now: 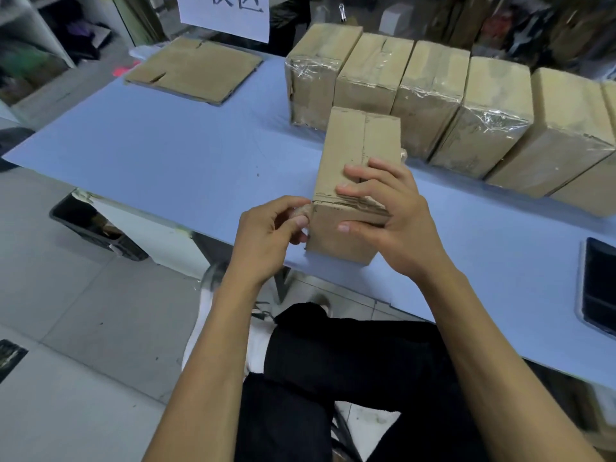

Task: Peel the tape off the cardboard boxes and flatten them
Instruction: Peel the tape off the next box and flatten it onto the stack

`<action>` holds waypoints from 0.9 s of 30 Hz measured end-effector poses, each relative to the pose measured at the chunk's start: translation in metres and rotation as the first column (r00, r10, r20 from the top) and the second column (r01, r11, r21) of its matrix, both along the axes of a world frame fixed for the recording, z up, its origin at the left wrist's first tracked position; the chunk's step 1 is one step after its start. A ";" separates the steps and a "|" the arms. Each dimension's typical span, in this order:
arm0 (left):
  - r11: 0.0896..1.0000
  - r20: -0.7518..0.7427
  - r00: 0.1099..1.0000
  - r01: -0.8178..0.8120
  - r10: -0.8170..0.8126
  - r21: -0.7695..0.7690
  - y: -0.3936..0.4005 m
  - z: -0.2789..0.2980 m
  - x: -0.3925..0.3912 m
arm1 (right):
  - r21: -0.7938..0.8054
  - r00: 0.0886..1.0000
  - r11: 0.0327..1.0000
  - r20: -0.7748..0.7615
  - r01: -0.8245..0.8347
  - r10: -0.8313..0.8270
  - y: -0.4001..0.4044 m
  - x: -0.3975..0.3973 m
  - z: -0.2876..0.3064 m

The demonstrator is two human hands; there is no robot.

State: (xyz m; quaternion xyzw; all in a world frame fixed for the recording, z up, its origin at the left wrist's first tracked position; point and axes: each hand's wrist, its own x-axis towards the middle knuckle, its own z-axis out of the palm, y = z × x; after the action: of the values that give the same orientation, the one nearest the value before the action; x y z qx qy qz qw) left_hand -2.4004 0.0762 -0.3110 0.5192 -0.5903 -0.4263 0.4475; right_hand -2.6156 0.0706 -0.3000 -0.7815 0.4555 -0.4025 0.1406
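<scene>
A small brown cardboard box [353, 155] stands on the near edge of the blue table [173, 151]. My right hand [390, 215] grips its near top corner, fingers over the top and thumb on the front face. My left hand [270, 235] pinches a strip of clear tape [301, 211] at the box's left edge. Behind it, several taped boxes [430, 95] stand in a row. A flattened cardboard sheet [196, 70] lies at the table's far left.
A black phone [600, 285] lies on the table at the right edge. A dark bin [90, 225] sits on the floor under the table's left side. A white paper sign [223, 15] hangs behind the table. My legs are below the table edge.
</scene>
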 end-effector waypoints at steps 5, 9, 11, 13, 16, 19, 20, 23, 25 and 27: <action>0.995 -0.041 0.997 0.066 -0.063 0.071 -0.003 0.005 0.009 | 0.023 1.000 1.000 0.028 0.001 -0.001 0.004 0.004 0.004; 0.991 -0.167 0.985 0.064 -0.044 0.120 -0.010 0.008 0.023 | 0.038 0.995 0.999 0.098 -0.018 0.014 0.003 0.015 0.004; 0.983 -0.319 0.948 0.047 0.012 0.177 -0.014 0.008 0.033 | 0.026 0.994 0.998 0.093 -0.057 0.054 -0.001 0.028 0.002; 0.982 -0.403 0.911 -0.006 0.083 0.189 -0.019 0.010 0.044 | 0.002 0.995 0.996 0.043 -0.085 0.085 -0.010 0.042 0.001; 0.994 -0.240 0.966 -0.088 0.101 0.065 -0.028 0.021 0.061 | -0.021 0.996 0.996 0.022 -0.089 0.089 -0.027 0.060 0.001; 0.986 -0.115 0.984 -0.143 0.133 -0.084 -0.033 0.031 0.071 | -0.016 0.995 0.995 0.003 -0.098 0.098 -0.045 0.082 0.003; 0.981 -0.121 0.981 -0.163 0.150 -0.105 -0.034 0.035 0.072 | -0.001 0.996 0.996 -0.013 -0.089 0.089 -0.050 0.092 0.004; 0.970 -0.103 0.974 -0.213 0.202 -0.120 -0.038 0.045 0.072 | 0.136 0.999 0.989 0.015 -0.052 0.050 -0.062 0.116 0.013; 0.960 -0.056 0.971 -0.238 0.232 -0.149 -0.041 0.051 0.072 | 0.238 0.996 0.969 0.074 -0.059 0.042 -0.064 0.121 0.023; 0.951 0.011 0.969 -0.238 0.245 -0.198 -0.041 0.058 0.070 | 0.195 0.994 0.979 0.100 -0.064 0.045 -0.062 0.121 0.028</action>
State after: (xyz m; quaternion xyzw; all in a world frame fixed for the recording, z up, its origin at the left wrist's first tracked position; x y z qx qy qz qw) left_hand -2.3306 0.0354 -0.2531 0.5486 -0.5690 -0.2993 0.5345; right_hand -2.4948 0.0085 -0.2721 -0.7557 0.4646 -0.3880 0.2502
